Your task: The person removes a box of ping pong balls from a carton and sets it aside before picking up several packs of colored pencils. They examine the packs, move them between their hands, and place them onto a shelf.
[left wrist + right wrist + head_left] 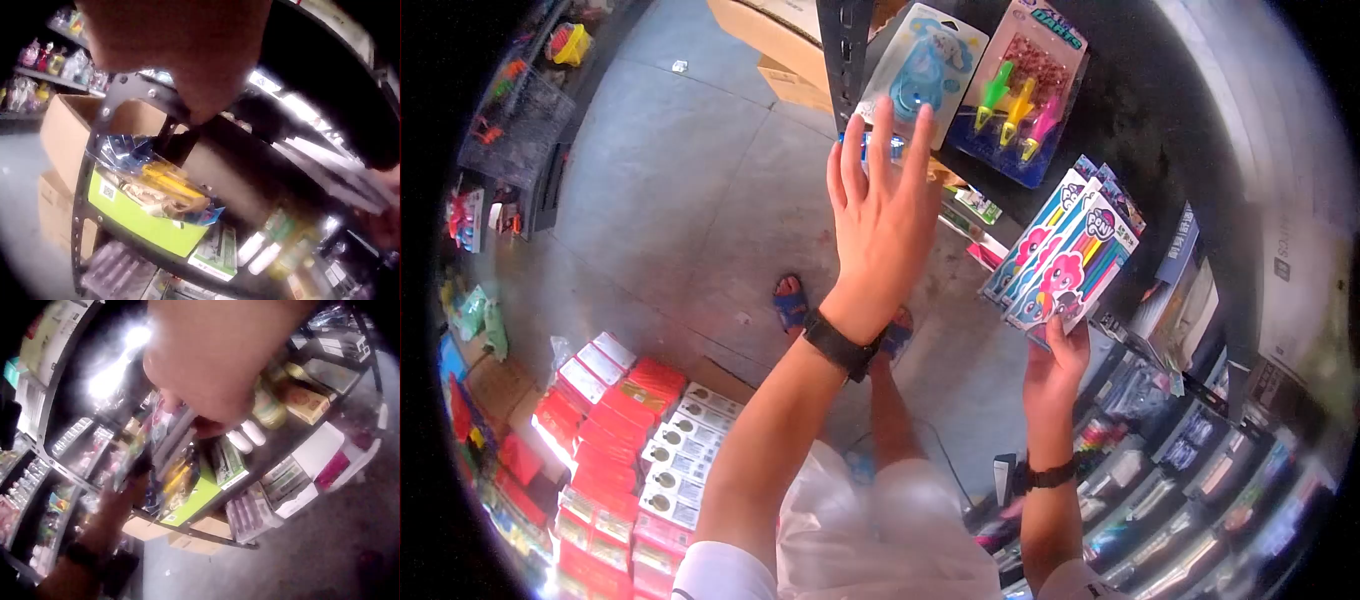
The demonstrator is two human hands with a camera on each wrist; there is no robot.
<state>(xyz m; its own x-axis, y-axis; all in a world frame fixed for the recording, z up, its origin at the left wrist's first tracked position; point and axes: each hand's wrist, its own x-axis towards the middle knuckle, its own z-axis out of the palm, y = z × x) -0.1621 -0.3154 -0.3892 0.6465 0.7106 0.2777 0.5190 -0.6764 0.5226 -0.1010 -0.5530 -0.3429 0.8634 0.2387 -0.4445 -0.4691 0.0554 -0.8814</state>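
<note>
At the dark shelf, head view: your left hand, fingers outstretched, overlaps a blue blister card; contact unclear. Your right hand grips pencil packs near their lower end, presumably keeping "Pony" fronts readable. Adjacent card: "Darts". Left wrist: lime-green box, QR label, likely corralling packets. Right wrist: lettering too blurred.

The printed packs look glossy, the cardboard box matt.
</note>
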